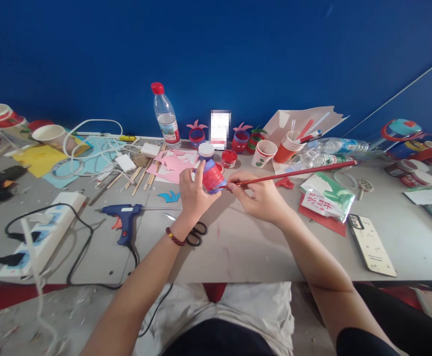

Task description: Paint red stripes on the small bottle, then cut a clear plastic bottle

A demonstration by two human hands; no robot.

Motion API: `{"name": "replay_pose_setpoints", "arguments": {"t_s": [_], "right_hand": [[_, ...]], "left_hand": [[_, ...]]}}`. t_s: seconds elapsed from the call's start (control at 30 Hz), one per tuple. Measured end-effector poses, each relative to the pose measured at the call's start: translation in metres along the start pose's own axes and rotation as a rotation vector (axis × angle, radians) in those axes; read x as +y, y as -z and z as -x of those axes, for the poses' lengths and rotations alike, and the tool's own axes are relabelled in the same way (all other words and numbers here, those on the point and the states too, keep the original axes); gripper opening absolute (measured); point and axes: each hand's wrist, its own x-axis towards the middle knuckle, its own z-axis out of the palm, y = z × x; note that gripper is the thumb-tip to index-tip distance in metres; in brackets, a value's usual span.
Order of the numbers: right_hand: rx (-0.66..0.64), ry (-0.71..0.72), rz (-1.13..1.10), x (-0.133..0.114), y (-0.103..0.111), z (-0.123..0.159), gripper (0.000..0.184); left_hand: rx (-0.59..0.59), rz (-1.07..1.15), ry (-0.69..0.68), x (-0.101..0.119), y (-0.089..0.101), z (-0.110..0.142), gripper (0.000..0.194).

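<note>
The red-and-blue painted cup (213,177) sits tilted in the left hand (196,199), toward its one o'clock and at ten o'clock from the right hand (257,197). The left is nearer, its fingers and thumb gripping the cup. The right pinches a red-handled paintbrush (297,173) near its tip, which meets the cup; the handle runs toward three o'clock. Both forearms reach inward from below.

Bracelet (175,237): yours was dark red, beaded, partly yellow.
Top (216,338): yours was dark, short-sleeved.
Lower garment (260,309): yours was off-white, creased.
</note>
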Motion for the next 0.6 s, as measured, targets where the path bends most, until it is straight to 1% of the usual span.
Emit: {"name": "replay_pose_setpoints", "arguments": {"t_s": [0.2,0.3,0.47,0.6], "right_hand": [[-0.005,0.013,0.015,0.003,-0.003,-0.004,0.017],[0.012,0.016,0.041,0.003,-0.001,-0.005,0.018],[0.071,0.014,0.078,0.004,0.008,-0.007,0.016],[0.131,-0.016,0.126,0.010,0.020,-0.009,0.016]], "left_hand": [[-0.025,-0.006,0.013,0.000,0.000,0.000,0.080],[-0.026,-0.017,0.023,-0.002,-0.002,0.001,0.082],[-0.013,-0.017,0.011,-0.002,-0.002,0.000,0.083],[-0.001,0.017,0.021,0.000,0.001,0.000,0.082]]}}
